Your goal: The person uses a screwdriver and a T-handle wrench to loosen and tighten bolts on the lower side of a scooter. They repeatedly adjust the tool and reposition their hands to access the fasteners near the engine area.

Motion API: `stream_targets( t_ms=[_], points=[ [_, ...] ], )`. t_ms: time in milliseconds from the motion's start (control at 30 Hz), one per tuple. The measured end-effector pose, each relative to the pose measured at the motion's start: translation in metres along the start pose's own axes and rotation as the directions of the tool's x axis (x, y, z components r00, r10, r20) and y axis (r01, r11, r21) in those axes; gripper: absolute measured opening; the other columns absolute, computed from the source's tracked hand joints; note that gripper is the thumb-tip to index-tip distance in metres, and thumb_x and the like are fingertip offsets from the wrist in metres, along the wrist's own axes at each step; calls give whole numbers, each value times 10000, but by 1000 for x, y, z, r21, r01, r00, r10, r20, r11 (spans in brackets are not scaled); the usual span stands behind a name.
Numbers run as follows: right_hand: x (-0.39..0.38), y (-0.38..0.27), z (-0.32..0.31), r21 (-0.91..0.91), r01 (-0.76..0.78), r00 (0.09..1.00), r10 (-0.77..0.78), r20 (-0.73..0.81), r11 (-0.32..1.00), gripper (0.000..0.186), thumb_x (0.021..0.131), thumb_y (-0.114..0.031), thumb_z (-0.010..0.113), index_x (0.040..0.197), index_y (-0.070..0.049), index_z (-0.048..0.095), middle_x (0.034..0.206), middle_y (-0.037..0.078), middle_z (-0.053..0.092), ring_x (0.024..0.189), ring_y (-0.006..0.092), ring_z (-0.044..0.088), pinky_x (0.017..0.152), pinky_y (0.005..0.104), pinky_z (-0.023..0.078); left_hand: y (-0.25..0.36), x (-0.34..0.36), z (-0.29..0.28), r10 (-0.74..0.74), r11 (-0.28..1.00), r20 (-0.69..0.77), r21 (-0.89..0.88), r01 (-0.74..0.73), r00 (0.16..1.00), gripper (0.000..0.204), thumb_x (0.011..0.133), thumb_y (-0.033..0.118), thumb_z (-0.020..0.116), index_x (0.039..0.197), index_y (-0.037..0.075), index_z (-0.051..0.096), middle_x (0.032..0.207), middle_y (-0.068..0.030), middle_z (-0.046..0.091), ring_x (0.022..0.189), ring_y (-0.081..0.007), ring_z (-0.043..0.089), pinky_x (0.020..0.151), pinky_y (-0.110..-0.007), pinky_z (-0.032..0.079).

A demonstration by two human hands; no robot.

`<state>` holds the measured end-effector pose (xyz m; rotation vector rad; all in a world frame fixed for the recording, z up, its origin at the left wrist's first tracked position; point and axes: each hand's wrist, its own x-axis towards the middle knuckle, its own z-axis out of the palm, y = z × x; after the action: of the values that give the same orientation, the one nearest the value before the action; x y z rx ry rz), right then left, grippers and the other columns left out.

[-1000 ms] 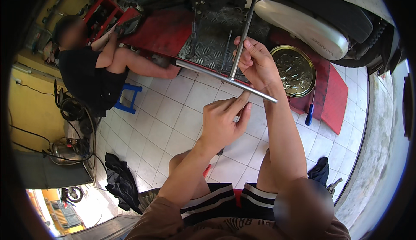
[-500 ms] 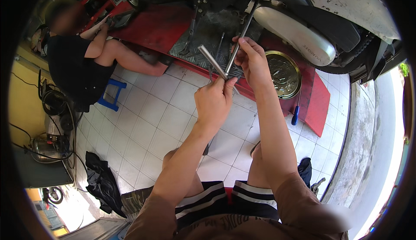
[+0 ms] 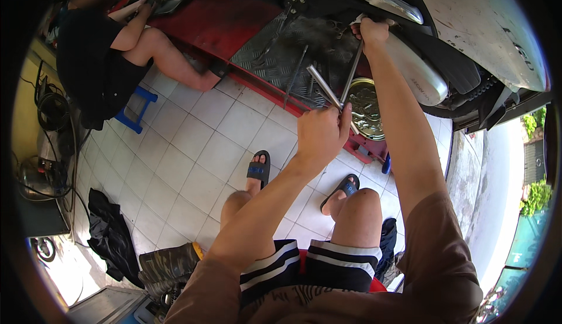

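My left hand (image 3: 322,136) is closed round the crossbar of a steel T-handle wrench (image 3: 324,84), its thumb lying along the bar. The wrench's long shaft slants up and away toward the underside of a scooter. My right hand (image 3: 374,32) is closed at the far end of that shaft, close against the scooter's dark lower parts. Its fingertips and the shaft's end are partly hidden there. Just right of the shaft is the scooter's silver engine cover (image 3: 418,75). Below it sits a round golden tray (image 3: 367,132) with shiny contents.
A red work stand (image 3: 231,19) with a dark tread-plate section (image 3: 263,52) bears several tools. A blue screwdriver handle (image 3: 386,163) shows beside the tray. At left, a person (image 3: 91,55) sits on a blue stool (image 3: 137,108). Black cloth (image 3: 111,236) lies on the tiles.
My right hand has slid up the shaft to its far end at the scooter. My left hand and the crossbar have shifted right and lower in view. The view itself has shifted.
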<state>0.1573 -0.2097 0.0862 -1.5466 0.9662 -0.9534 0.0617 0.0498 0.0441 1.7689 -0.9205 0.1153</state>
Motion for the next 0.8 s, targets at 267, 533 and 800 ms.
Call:
stream_targets(
  t_ms=[267,533,800],
  points=[
    [-34,0,-11,2,34,999,-34,31,999,394,851,-14,560,1230,39,468,714,133,627,532,177,631,447,299,508,-17,-9,-5,324,928,1,-192,-318,946,302,743,112,689,481,57,550,462,-66,526,386,-245,488,412,-344,367],
    [-131,121,-148,112,-352,927,330,178,929,425,903,-48,496,1308,39,404,645,94,568,455,117,487,423,272,454,40,-65,3,700,712,396,-317,-627,595,328,645,275,654,414,100,502,506,-28,501,513,-210,519,597,-338,440],
    [-142,165,-194,-234,-471,822,519,234,851,386,910,-50,466,1285,3,394,613,90,559,426,138,499,380,308,424,59,-84,48,728,668,497,-364,-649,471,265,647,203,634,424,113,523,520,-29,538,539,-203,555,583,-345,434]
  ],
)
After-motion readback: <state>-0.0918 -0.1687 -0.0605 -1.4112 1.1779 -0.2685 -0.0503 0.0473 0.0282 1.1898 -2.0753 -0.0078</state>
